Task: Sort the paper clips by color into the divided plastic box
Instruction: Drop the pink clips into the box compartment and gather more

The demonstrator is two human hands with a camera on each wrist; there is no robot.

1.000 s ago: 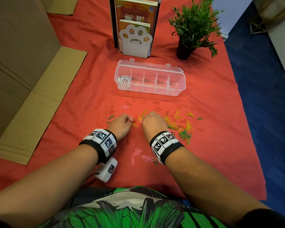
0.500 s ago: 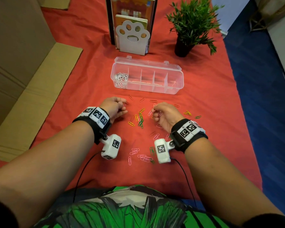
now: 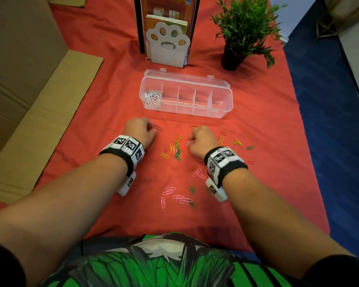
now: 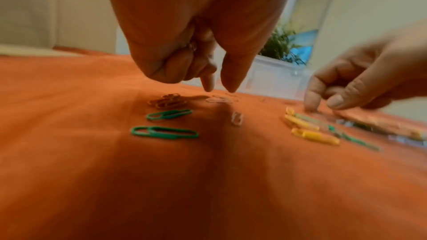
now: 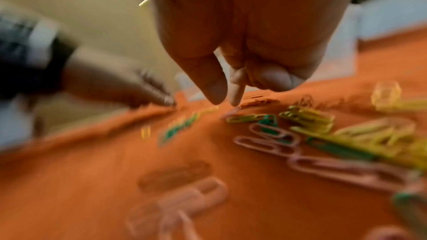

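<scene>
L hand & R hand both low over red cloth, knuckles up, among loose paper clips. L: index + thumb tips pointing down, slightly apart, over a red clip cluster; something small tucked under the curled fingers, prob clips, blurry. R: thumb + index tips nearly together just above the cloth; whether they hold a clip, can't tell. Clips are thin coated wire loops: green, yellow, pink, red. Divided box clear hard plastic, rounded corners, lid open, beyond hands; white clips in leftmost compartment. Wristbands carry b/w square marker tags, no legible text.
</scene>
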